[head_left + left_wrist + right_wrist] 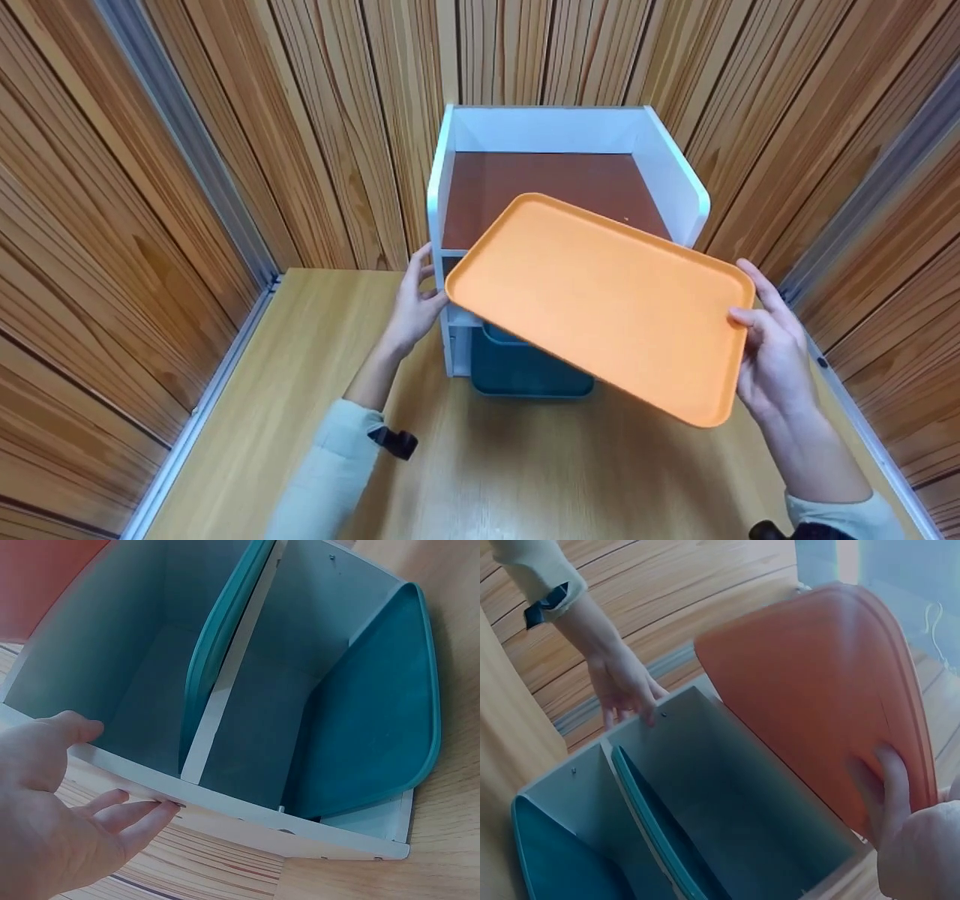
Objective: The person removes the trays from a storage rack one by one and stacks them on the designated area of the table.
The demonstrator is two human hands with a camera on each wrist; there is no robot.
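Two teal trays are stored inside the white shelf unit (459, 225), which stands on the wooden surface (315, 375) against a wall of wood panels (150, 187). From the head view only one teal tray (525, 367) shows, low in the unit and partly hidden behind the orange tray (600, 300). The left wrist view shows more: a thin teal tray (217, 652) stands on its edge beside the white divider (225, 690), and a second one (375, 712) leans in the next compartment.

The orange tray is smooth plastic, rectangular, with rounded corners and a raised rim. It is held tilted in the air in front of the unit. The right hand (772, 352) pinches its right edge, thumb on top. The left hand (412, 300) has its fingers spread and relaxed, touching the unit's front edge just beside the tray's corner.
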